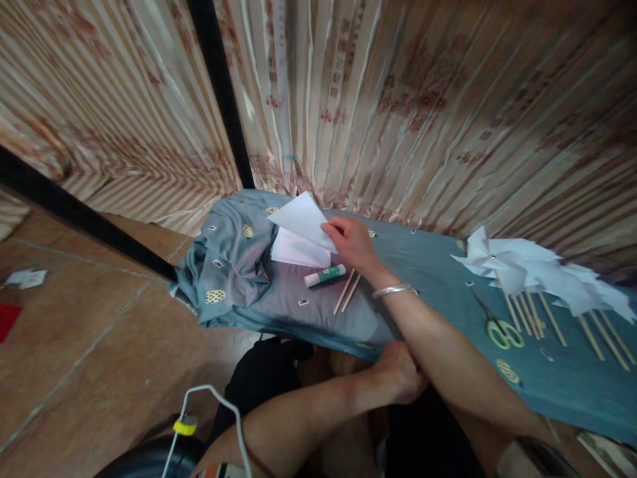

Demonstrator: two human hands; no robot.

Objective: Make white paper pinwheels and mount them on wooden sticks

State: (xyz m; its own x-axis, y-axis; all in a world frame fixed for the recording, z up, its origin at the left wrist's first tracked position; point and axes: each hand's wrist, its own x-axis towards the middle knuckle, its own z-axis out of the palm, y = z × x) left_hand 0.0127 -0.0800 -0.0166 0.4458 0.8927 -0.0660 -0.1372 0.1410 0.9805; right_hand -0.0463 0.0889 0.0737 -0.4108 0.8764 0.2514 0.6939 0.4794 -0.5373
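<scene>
A sheet of white paper [301,218] is pinched at its right corner between the thumb and fingers of my right hand [350,242]. It is held tilted over a stack of white paper [300,249] on the cloth. A glue stick with a green label [325,275] lies just in front of the stack. Beside it are two thin wooden sticks [347,292], partly hidden by my right hand. My left hand [399,372] is closed near the front edge, under my right forearm; whether it holds anything is hidden.
A grey-green cloth [428,265] covers the narrow table. At the right lie several white paper pinwheels [527,265] on wooden sticks and scissors with yellow-green handles [504,333]. Dark metal poles [223,93] stand at the left, before a patterned curtain [398,113].
</scene>
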